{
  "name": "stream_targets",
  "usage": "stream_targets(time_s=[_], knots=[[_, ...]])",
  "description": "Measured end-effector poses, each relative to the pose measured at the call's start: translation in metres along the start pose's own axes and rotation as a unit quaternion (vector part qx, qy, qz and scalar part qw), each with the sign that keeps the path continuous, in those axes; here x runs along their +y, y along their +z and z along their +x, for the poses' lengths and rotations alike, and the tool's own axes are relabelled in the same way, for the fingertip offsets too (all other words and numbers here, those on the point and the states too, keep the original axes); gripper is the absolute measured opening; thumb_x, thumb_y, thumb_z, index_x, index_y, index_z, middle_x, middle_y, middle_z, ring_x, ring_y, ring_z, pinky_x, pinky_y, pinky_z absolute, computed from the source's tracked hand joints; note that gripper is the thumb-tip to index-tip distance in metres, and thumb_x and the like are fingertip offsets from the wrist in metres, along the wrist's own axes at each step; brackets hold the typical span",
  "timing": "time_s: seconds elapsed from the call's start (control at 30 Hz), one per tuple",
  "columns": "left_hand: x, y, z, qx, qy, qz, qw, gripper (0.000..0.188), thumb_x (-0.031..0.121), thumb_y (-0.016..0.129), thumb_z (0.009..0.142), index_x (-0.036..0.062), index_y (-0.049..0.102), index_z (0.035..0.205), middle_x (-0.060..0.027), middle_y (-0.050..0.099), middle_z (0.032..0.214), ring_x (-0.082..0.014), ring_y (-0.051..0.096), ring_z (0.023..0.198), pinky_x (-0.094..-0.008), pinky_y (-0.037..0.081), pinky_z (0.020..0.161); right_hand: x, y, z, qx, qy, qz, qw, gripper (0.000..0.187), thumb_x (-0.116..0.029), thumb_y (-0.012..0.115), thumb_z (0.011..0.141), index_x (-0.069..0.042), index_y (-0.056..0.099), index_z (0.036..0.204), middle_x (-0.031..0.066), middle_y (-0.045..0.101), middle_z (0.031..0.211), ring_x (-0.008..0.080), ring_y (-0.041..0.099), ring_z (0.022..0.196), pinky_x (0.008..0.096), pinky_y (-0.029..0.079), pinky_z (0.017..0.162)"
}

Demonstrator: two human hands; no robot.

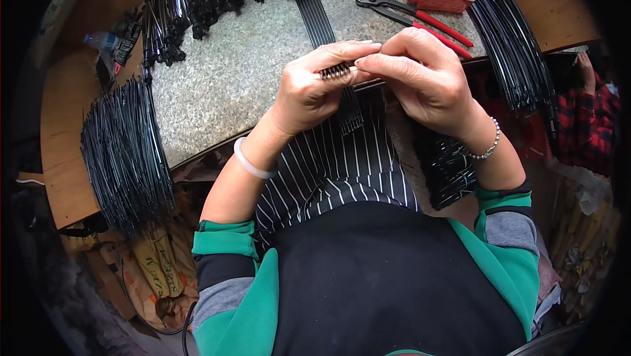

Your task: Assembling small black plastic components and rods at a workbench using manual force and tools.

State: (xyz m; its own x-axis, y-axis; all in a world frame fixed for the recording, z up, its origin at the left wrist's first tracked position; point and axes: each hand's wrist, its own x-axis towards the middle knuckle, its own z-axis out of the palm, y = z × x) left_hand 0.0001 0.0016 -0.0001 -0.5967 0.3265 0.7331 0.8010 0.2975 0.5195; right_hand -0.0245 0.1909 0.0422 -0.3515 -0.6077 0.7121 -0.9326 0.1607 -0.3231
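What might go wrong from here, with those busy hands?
The thin black rods in the left hand might slip out of line if its grip loosens. The red-handled pliers lie near the front edge of the table, close to the right hand, so a bump might drop them. The dark bundle hanging at the table's left side might slide if brushed.

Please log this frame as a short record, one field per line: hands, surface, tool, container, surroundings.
Left hand: grips a flat row of thin black rods
Right hand: thumb and finger pinched close to the left fingers; anything between them is too small to tell
Surface: grey speckled tabletop
Tool: metal pliers with red handles, on the tabletop
Container: open red rectangular box, beyond the pliers
Surroundings: large bundles of long black rods, left and right
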Motion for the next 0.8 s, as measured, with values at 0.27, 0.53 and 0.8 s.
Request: stream_targets(time_s=[0.27,0.53,0.8], knots=[[-0.0042,-0.0001,-0.0032,0.007,0.023,0.0,1.0,0.034,-0.002,0.066,0.074,0.0183,0.063,0.102,-0.0139,0.063,0.107,-0.0306,0.063,0.094,-0.0343,0.054,0.077,-0.0015,0.007,-0.0019,0.02,0.039,0.058,0.997,0.033,0.009,0.064,0.065,-0.002,0.066,0.096,0.0078,0.054,0.077,0.018,0.054,0.067,0.0265,0.045,0.058],[-0.0061,-0.0003,-0.0049,0.015,0.034,-0.005,0.999,0.038,-0.004,0.065,0.072,0.0181,0.064,0.104,-0.0138,0.063,0.107,-0.0304,0.063,0.095,-0.0343,0.054,0.077,-0.0006,0.0036,0.0017,0.007,-0.008,0.018,1.0,0.034,0.01,0.064,0.065,-0.002,0.066,0.097,0.0077,0.055,0.08,0.017,0.054,0.067,0.0256,0.045,0.058],[-0.0053,-0.0014,-0.0077,-0.008,0.017,0.008,1.0,0.028,-0.005,0.063,0.067,0.0087,0.069,0.091,-0.0128,0.064,0.104,-0.0283,0.063,0.094,-0.0341,0.052,0.079,0.0014,0.0049,0.0012,-0.001,0.002,0.067,0.998,0.033,0.007,0.066,0.066,-0.003,0.067,0.097,0.0081,0.055,0.081,0.0167,0.054,0.068,0.0257,0.045,0.058]])
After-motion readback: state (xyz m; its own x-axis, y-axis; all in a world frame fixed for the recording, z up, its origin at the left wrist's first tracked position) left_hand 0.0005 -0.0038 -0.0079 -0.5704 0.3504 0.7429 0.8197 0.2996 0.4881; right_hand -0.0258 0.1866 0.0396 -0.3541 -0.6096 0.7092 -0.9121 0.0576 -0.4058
